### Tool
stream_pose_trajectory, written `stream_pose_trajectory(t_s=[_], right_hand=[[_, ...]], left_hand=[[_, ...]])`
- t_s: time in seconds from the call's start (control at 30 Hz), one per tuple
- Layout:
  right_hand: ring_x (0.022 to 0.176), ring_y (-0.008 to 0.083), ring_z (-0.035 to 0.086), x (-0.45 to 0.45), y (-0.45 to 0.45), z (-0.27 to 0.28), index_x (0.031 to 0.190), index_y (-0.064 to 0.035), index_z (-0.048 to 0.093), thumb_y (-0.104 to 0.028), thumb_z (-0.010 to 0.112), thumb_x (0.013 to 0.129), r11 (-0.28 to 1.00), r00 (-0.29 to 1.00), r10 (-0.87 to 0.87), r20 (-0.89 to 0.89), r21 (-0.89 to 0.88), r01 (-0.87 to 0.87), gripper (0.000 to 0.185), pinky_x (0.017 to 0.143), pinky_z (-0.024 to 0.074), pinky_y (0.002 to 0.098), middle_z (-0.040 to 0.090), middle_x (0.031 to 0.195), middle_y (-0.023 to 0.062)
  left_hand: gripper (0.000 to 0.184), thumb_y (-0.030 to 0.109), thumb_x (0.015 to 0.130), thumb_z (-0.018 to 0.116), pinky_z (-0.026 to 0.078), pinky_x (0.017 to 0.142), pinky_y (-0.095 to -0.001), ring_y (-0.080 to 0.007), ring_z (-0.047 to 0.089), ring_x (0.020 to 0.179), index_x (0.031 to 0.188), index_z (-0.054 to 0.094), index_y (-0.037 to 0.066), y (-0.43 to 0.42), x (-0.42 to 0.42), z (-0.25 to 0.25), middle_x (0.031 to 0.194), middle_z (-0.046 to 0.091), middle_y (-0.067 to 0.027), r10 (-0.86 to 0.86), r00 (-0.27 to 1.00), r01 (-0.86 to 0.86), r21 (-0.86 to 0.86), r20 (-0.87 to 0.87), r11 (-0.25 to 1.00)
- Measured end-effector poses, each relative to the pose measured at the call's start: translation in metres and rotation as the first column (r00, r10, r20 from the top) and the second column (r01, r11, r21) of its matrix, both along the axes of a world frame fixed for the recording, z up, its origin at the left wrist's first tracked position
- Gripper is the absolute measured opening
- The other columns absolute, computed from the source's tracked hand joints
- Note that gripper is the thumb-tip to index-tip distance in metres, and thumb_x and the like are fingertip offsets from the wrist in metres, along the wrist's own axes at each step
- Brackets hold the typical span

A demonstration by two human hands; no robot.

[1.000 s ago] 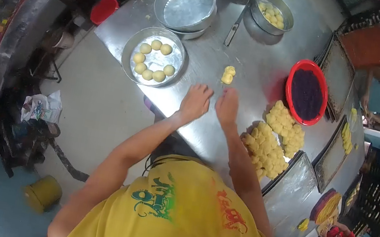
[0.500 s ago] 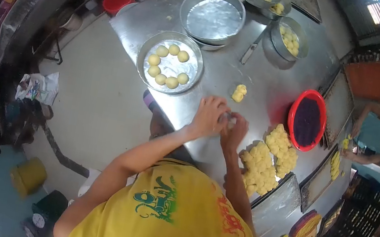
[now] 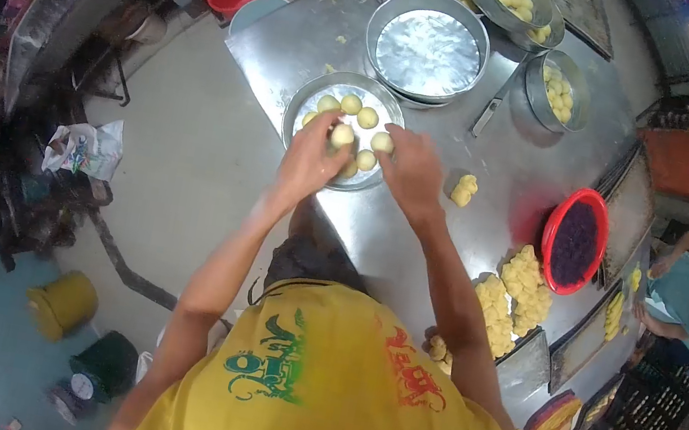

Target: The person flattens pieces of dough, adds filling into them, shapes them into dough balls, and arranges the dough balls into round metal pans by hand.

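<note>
Over a round metal pan (image 3: 297, 105) with several dough balls in it, my left hand (image 3: 314, 160) has its fingers around a pale dough ball (image 3: 342, 135). My right hand (image 3: 409, 171) grips another ball (image 3: 382, 142) at the pan's right side. Other balls (image 3: 367, 118) lie in a ring on the pan's floor, some hidden by my left hand. Two small joined dough pieces (image 3: 463, 190) sit on the metal table (image 3: 412, 245), right of my right hand. Farther right are clumps of yellow dough pieces (image 3: 525, 291).
An empty round pan (image 3: 429, 52) sits on another behind. Filled pans (image 3: 557, 91) stand at the back, near a flat metal tool (image 3: 486, 118). A red basin (image 3: 575, 240) holds dark purple filling. Another person (image 3: 680, 289) is at the far right.
Both hands have moved from the bare tabletop to the round pan and now hold dough balls over it. The view has shifted, so the table's things appear farther right.
</note>
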State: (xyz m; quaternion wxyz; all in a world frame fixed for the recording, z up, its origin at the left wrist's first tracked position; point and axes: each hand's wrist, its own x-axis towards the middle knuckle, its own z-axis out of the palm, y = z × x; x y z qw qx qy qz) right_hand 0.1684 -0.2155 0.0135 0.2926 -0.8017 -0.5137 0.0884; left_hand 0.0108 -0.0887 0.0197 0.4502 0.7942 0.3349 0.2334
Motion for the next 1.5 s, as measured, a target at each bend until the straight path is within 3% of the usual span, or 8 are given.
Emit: stream_pose_trajectory(t_s=[0.17,0.57,0.77,1.0,1.17,1.3,1.43,1.5], right_hand=[[0.098,0.0253,0.056,0.007,0.039,-0.042,0.098,-0.0113,0.073,-0.026,0.077,0.082,0.966,0.944,0.152,0.293,-0.246,-0.079,0.022,0.083,0.0354,0.0459,0.074,0.085,0.0036],[0.098,0.0244,0.059,-0.001,0.032,-0.022,0.095,-0.0139,0.078,-0.032,0.079,0.084,0.988,0.993,0.019,0.116,-0.155,-0.001,0.022,0.087,0.0394,0.0455,0.075,0.088,0.0031],[0.102,0.0347,0.064,0.050,-0.043,-0.023,0.111,-0.0104,0.074,-0.027,0.071,0.092,0.887,0.863,-0.457,-0.215,-0.034,0.461,0.026,0.091,0.0487,0.0453,0.073,0.106,0.0101],[0.113,0.0372,0.061,0.072,-0.141,-0.086,0.118,-0.0081,0.069,-0.026,0.071,0.092,0.882,0.881,-0.403,0.247,-0.150,0.446,0.031,0.099,0.0477,0.0442,0.068,0.121,0.0186],[0.104,0.0273,0.066,0.047,-0.143,-0.058,0.117,-0.0028,0.065,-0.017,0.072,0.094,0.799,0.670,-0.446,-0.594,0.073,0.597,0.028,0.091,0.0524,0.0368,0.068,0.115,0.0152],[0.097,0.0170,0.066,0.004,-0.153,-0.035,0.120,-0.0004,0.063,-0.017,0.071,0.097,0.674,0.186,-0.023,-0.982,0.122,0.729,0.030,0.084,0.0537,0.0295,0.069,0.113,0.0124],[0.093,0.0163,0.066,-0.017,-0.174,0.003,0.118,-0.0008,0.065,-0.016,0.070,0.098,0.752,0.333,-0.190,-0.923,0.081,0.654,0.025,0.079,0.0528,0.0283,0.070,0.100,0.0089],[0.095,0.0160,0.067,0.005,-0.197,0.004,0.119,-0.0011,0.066,-0.017,0.070,0.098,0.505,0.362,-0.252,-0.897,0.198,0.840,0.027,0.081,0.0525,0.0286,0.070,0.102,0.0083]], left_hand=[[0.030,0.001,0.080,0.068,0.048,0.084,-0.0486,-0.0379,0.062,0.097,0.109,0.063,0.000,0.053,0.015,-0.036,0.097,0.064,-0.0179,-0.323,0.918,0.387,0.335,-0.231,0.859],[0.038,0.009,0.078,0.076,0.044,0.092,-0.0445,-0.0312,0.056,0.110,0.115,0.070,0.009,0.063,0.016,-0.028,0.115,0.061,-0.0126,-0.341,0.820,0.528,0.379,-0.459,0.760],[0.029,0.010,0.079,0.072,0.043,0.093,-0.0443,-0.0306,0.055,0.110,0.107,0.070,0.008,0.063,0.013,-0.040,0.111,0.062,-0.0106,-0.332,0.832,0.517,0.407,-0.443,0.753],[0.030,0.006,0.077,0.072,0.044,0.091,-0.0480,-0.0341,0.055,0.107,0.107,0.069,0.007,0.053,0.012,-0.047,0.109,0.062,-0.0125,-0.286,0.887,0.437,0.459,-0.362,0.774],[0.046,0.010,0.085,0.072,0.047,0.088,-0.0445,-0.0346,0.057,0.101,0.131,0.062,0.007,0.001,0.007,0.002,0.113,0.059,-0.0164,-0.173,0.963,0.263,0.568,-0.207,0.780],[0.048,0.017,0.091,0.073,0.051,0.082,-0.0375,-0.0278,0.062,0.099,0.134,0.060,0.004,-0.101,0.014,-0.002,0.113,0.060,-0.0167,-0.291,0.955,0.293,-0.038,0.053,0.955],[0.031,0.021,0.097,0.071,0.051,0.077,-0.0303,-0.0167,0.064,0.087,0.117,0.071,-0.002,-0.165,0.040,-0.005,0.102,0.071,-0.0114,-0.367,0.928,0.360,-0.405,0.063,0.840],[0.030,0.023,0.099,0.069,0.051,0.077,-0.0302,-0.0139,0.063,0.085,0.114,0.072,-0.002,-0.167,0.044,-0.001,0.099,0.072,-0.0090,-0.293,0.956,0.268,-0.484,0.026,0.833]])
